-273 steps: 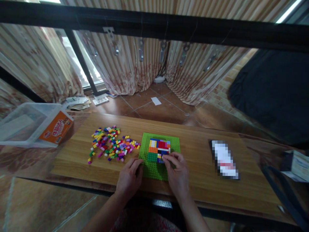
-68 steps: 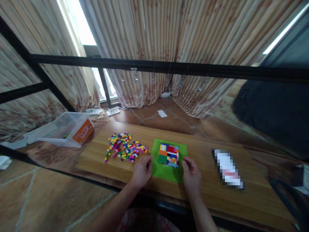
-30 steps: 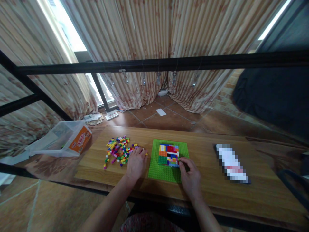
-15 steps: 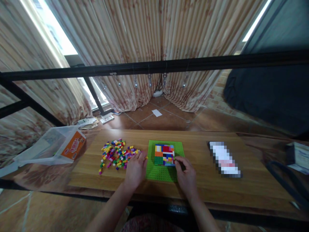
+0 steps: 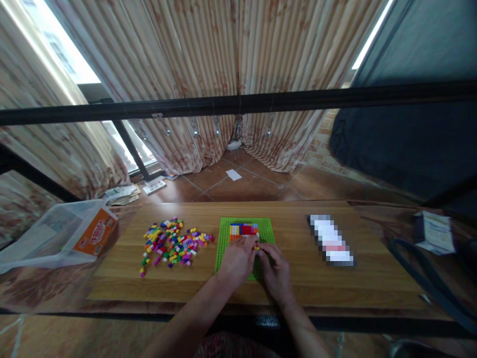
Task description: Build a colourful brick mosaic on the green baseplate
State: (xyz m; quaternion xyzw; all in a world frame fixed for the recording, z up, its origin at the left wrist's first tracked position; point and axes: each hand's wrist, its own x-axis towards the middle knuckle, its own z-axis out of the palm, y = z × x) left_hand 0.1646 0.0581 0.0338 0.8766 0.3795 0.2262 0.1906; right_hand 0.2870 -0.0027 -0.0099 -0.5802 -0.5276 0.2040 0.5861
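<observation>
- Left hand (image 5: 238, 261): back turned up, reaching over the green baseplate (image 5: 265, 229); its fingers curl in front of the multicoloured brick panel (image 5: 249, 229), hiding the near part. Whether they pinch anything cannot be told.
- Right hand (image 5: 278, 273): at the near right of the panel, thumb and forefinger drawn together on a small yellow brick (image 5: 256, 247). Its fingertips meet those of the left hand.
- Brick panel: set on the baseplate, directly beyond the left hand; white, yellow, blue, red and orange studs show along the far part.
- Baseplate: flat on the wooden counter (image 5: 298, 286), partly under both hands.
- Loose bricks (image 5: 175, 242): scattered on the counter to the left of the baseplate, apart from both hands.
- Pixelated object (image 5: 331, 239): lying on the counter, well to the right of the right hand.
- Clear plastic bin (image 5: 55, 226): beyond the counter's left end, bearing an orange label (image 5: 96, 232).
</observation>
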